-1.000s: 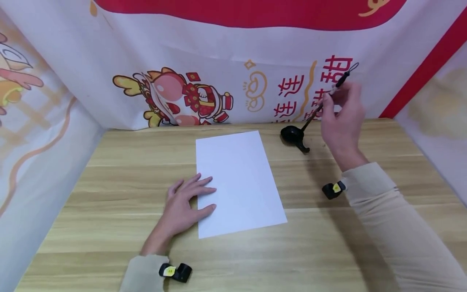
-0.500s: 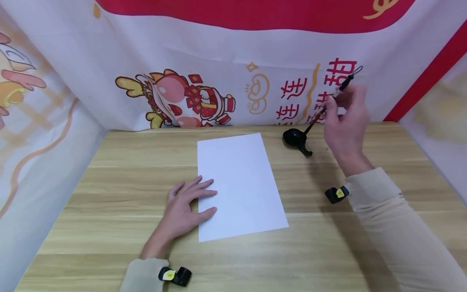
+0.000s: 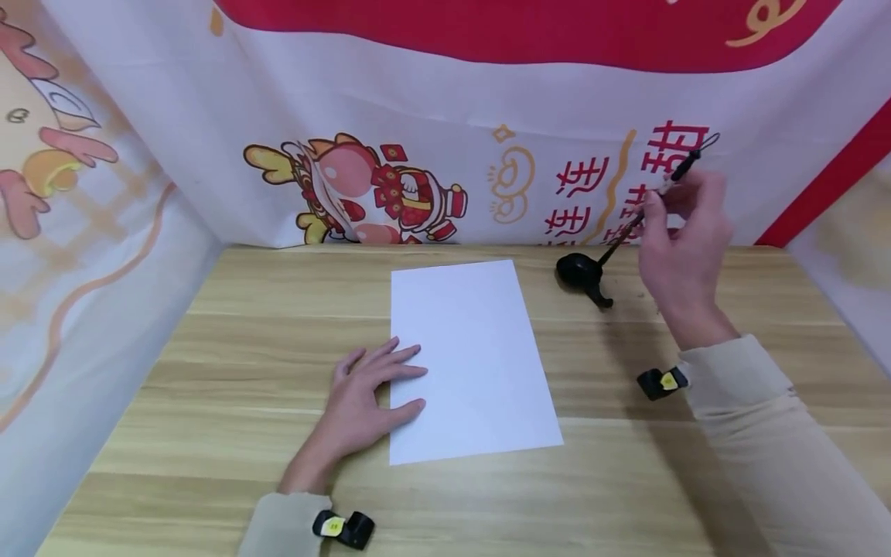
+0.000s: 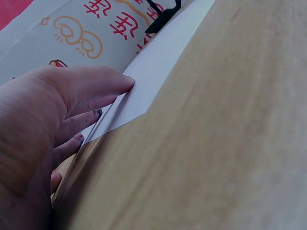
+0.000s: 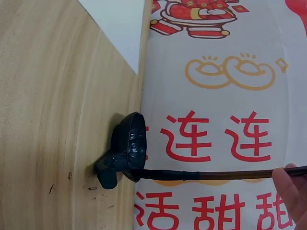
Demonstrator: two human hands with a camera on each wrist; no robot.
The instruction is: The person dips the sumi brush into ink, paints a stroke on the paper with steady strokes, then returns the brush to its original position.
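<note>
Paper (image 3: 469, 360) lies flat at the centre of the desk (image 3: 209, 433). Left hand (image 3: 365, 391) rests flat, fingers straight, on the sheet's left edge. Further right, an ink dish (image 3: 579, 271) stands near the backdrop. Right hand (image 3: 685, 232) pinches a brush (image 3: 643, 210), its tip in the dish.

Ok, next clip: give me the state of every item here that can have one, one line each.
sheet of paper: flat on the table, blank, left edge pinned.
left hand: flat, fingers straight, pressing on the paper's left edge.
brush: tilted, tip down in the ink dish.
right hand: raised, fingers pinching the brush shaft.
ink dish: black, sitting on the table near the backdrop, right of the paper.
</note>
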